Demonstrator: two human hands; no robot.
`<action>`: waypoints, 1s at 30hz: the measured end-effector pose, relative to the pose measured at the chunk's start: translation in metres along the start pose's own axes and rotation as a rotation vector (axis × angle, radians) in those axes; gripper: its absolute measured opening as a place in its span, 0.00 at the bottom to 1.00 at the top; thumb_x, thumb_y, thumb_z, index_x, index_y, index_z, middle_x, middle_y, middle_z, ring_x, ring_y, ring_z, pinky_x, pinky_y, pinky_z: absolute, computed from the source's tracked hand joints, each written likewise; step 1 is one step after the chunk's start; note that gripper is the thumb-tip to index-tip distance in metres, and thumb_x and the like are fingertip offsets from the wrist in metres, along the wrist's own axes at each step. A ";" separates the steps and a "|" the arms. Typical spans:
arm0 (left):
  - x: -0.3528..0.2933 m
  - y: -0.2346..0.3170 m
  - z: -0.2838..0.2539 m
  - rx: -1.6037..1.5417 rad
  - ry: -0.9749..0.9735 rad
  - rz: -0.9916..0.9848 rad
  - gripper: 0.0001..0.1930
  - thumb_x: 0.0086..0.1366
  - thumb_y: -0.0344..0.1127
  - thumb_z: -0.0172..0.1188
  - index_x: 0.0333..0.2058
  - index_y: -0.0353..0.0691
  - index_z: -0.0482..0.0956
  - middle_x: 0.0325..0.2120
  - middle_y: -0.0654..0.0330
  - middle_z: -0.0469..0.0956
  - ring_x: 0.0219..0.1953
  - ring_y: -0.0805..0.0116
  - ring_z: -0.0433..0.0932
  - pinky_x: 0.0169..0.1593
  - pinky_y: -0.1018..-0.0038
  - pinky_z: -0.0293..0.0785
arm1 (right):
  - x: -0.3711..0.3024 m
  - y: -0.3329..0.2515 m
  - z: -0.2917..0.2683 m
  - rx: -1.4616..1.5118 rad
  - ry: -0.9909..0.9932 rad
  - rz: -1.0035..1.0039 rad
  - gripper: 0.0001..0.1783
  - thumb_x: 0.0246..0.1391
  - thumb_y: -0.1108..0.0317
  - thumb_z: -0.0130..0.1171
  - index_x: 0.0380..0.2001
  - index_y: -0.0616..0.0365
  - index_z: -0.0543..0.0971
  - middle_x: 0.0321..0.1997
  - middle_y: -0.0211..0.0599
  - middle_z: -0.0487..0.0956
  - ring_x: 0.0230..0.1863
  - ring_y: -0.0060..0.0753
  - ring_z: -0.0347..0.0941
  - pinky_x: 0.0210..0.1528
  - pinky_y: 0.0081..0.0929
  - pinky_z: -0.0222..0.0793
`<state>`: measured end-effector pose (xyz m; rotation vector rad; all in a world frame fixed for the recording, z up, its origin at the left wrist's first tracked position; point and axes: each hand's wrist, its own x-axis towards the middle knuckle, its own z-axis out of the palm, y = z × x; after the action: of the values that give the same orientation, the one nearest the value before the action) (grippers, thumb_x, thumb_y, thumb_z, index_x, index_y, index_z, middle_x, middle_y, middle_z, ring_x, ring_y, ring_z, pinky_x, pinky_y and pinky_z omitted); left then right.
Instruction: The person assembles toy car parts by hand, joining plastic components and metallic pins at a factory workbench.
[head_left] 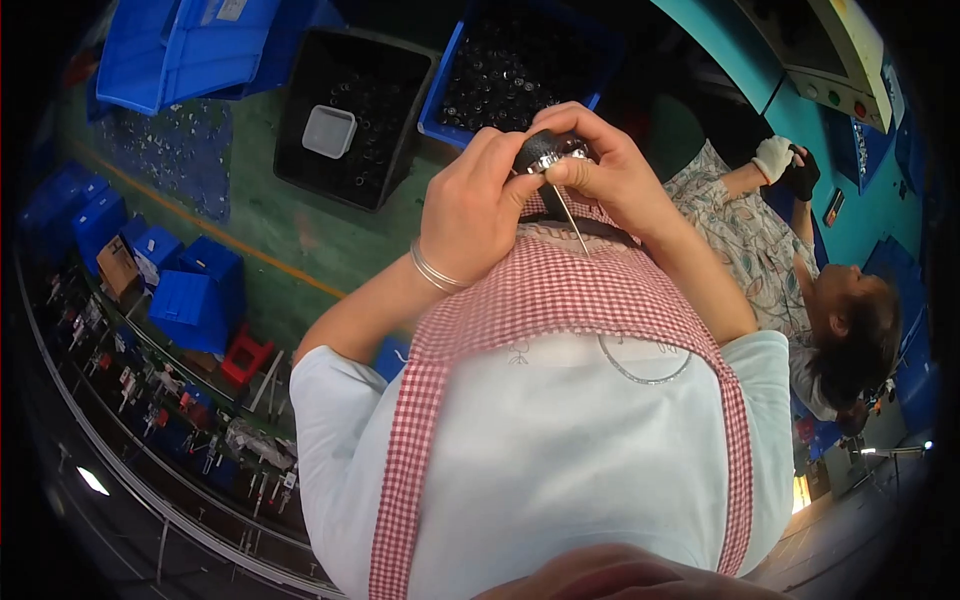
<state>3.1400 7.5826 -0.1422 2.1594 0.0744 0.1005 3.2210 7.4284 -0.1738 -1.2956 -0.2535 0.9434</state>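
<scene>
Taking up your right side is a co-worker [745,210] in patterned clothes, one glove white, one black. You've got a red-checked apron [560,290] on. Out front there's a black tub [330,183] with small dark bits, right beside a blue crate [445,130] heaped with dark pieces. Your left hand [468,205] and right hand [620,175] are both gripping a black-and-silver round part between them, in front of the apron. A white tray [329,133] sits in the tub. Last, there's a thin metal rod [570,217] jutting from the grip, can't tell if it's attached.
</scene>
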 end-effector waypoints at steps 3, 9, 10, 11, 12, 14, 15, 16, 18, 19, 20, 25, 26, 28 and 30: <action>-0.001 0.003 0.001 -0.065 0.030 -0.020 0.10 0.58 0.31 0.55 0.38 0.35 0.70 0.28 0.54 0.70 0.26 0.54 0.73 0.28 0.68 0.69 | 0.000 -0.010 0.000 0.040 -0.037 0.076 0.15 0.46 0.65 0.63 0.37 0.58 0.74 0.33 0.26 0.69 0.31 0.15 0.65 0.27 0.11 0.61; -0.005 -0.015 0.027 -0.241 0.196 -0.156 0.09 0.62 0.33 0.52 0.39 0.36 0.70 0.26 0.61 0.71 0.26 0.70 0.70 0.30 0.78 0.66 | 0.015 0.002 0.014 0.346 0.029 0.151 0.09 0.50 0.66 0.59 0.29 0.56 0.70 0.27 0.25 0.67 0.22 0.12 0.60 0.21 0.09 0.55; -0.003 -0.018 0.029 -0.333 0.207 -0.244 0.09 0.62 0.34 0.52 0.38 0.36 0.70 0.26 0.63 0.71 0.26 0.73 0.69 0.31 0.80 0.66 | 0.017 0.004 0.013 0.347 0.030 0.152 0.09 0.50 0.66 0.59 0.29 0.56 0.70 0.27 0.25 0.67 0.22 0.12 0.60 0.21 0.09 0.55; 0.001 -0.020 0.028 -0.467 0.131 -0.331 0.10 0.63 0.35 0.51 0.40 0.36 0.69 0.27 0.64 0.72 0.26 0.77 0.70 0.29 0.83 0.66 | 0.018 0.008 0.012 0.297 0.084 0.149 0.09 0.51 0.66 0.59 0.29 0.56 0.70 0.27 0.25 0.68 0.23 0.12 0.60 0.21 0.09 0.55; 0.001 -0.021 0.027 -0.464 0.131 -0.331 0.10 0.63 0.35 0.51 0.40 0.36 0.69 0.27 0.64 0.72 0.26 0.77 0.70 0.29 0.83 0.66 | 0.020 0.009 0.011 0.247 0.136 0.146 0.08 0.51 0.66 0.58 0.30 0.57 0.70 0.27 0.25 0.68 0.23 0.11 0.60 0.21 0.09 0.54; -0.002 -0.023 0.028 -0.997 0.045 -0.611 0.11 0.64 0.35 0.51 0.42 0.37 0.67 0.28 0.62 0.73 0.25 0.78 0.71 0.25 0.85 0.68 | 0.017 0.008 0.004 0.144 0.120 0.160 0.09 0.52 0.66 0.58 0.32 0.57 0.71 0.30 0.27 0.70 0.26 0.13 0.63 0.26 0.11 0.60; -0.001 -0.021 0.023 -1.029 0.022 -0.639 0.11 0.64 0.35 0.50 0.43 0.37 0.65 0.28 0.61 0.73 0.24 0.78 0.72 0.22 0.85 0.68 | 0.014 0.007 0.002 0.125 0.083 0.131 0.10 0.51 0.66 0.58 0.35 0.57 0.72 0.31 0.27 0.71 0.29 0.15 0.65 0.31 0.13 0.61; 0.000 -0.021 0.021 -1.029 0.020 -0.641 0.11 0.64 0.35 0.50 0.43 0.37 0.65 0.28 0.61 0.73 0.24 0.78 0.72 0.22 0.85 0.68 | 0.012 0.007 0.000 0.106 0.046 0.103 0.11 0.51 0.65 0.58 0.37 0.58 0.72 0.33 0.28 0.72 0.32 0.17 0.66 0.36 0.15 0.63; 0.000 -0.021 0.019 -1.054 -0.013 -0.692 0.11 0.65 0.35 0.49 0.43 0.37 0.65 0.28 0.61 0.73 0.24 0.78 0.72 0.22 0.85 0.68 | 0.011 0.003 -0.001 -0.001 0.042 0.068 0.13 0.51 0.65 0.58 0.39 0.58 0.73 0.35 0.29 0.73 0.35 0.19 0.67 0.40 0.17 0.63; -0.001 -0.019 0.019 -1.044 -0.008 -0.671 0.12 0.64 0.35 0.52 0.42 0.38 0.65 0.26 0.63 0.73 0.23 0.82 0.69 0.25 0.86 0.66 | 0.010 0.000 -0.002 -0.109 0.036 0.032 0.15 0.51 0.64 0.58 0.41 0.58 0.73 0.36 0.29 0.73 0.37 0.20 0.67 0.44 0.19 0.62; -0.004 -0.017 0.019 -1.043 -0.007 -0.675 0.12 0.64 0.35 0.52 0.42 0.38 0.65 0.26 0.63 0.73 0.23 0.82 0.69 0.25 0.86 0.66 | 0.010 -0.004 -0.003 -0.107 0.035 0.035 0.15 0.51 0.64 0.58 0.41 0.58 0.73 0.36 0.29 0.73 0.37 0.20 0.67 0.44 0.19 0.62; -0.004 -0.008 0.014 -0.897 -0.018 -0.586 0.08 0.64 0.33 0.51 0.39 0.37 0.68 0.30 0.65 0.72 0.31 0.81 0.69 0.37 0.84 0.66 | 0.006 -0.018 -0.002 -0.090 -0.082 0.164 0.14 0.52 0.64 0.56 0.40 0.59 0.73 0.34 0.29 0.73 0.38 0.21 0.67 0.43 0.20 0.63; -0.003 -0.008 0.015 -0.925 0.017 -0.599 0.08 0.64 0.33 0.51 0.39 0.37 0.68 0.30 0.65 0.72 0.31 0.81 0.69 0.36 0.84 0.66 | 0.004 -0.017 0.003 -0.071 -0.018 0.149 0.13 0.52 0.65 0.56 0.38 0.60 0.72 0.33 0.29 0.72 0.37 0.20 0.66 0.42 0.20 0.63; -0.005 -0.010 0.021 -0.894 0.064 -0.580 0.07 0.63 0.32 0.51 0.38 0.37 0.69 0.30 0.65 0.72 0.32 0.81 0.69 0.36 0.84 0.66 | 0.004 -0.019 0.014 0.000 0.039 0.147 0.11 0.52 0.67 0.56 0.36 0.60 0.72 0.31 0.28 0.71 0.35 0.19 0.65 0.40 0.19 0.63; -0.010 -0.012 0.030 -0.702 0.173 -0.552 0.06 0.63 0.31 0.51 0.37 0.36 0.70 0.30 0.65 0.72 0.32 0.80 0.69 0.36 0.83 0.67 | 0.003 -0.010 0.019 0.006 0.120 0.139 0.10 0.52 0.67 0.56 0.35 0.60 0.72 0.31 0.28 0.71 0.35 0.19 0.65 0.41 0.19 0.63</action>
<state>3.1325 7.5637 -0.1691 1.3666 0.6338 -0.0098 3.2153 7.4445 -0.1598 -1.3719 -0.0684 0.9787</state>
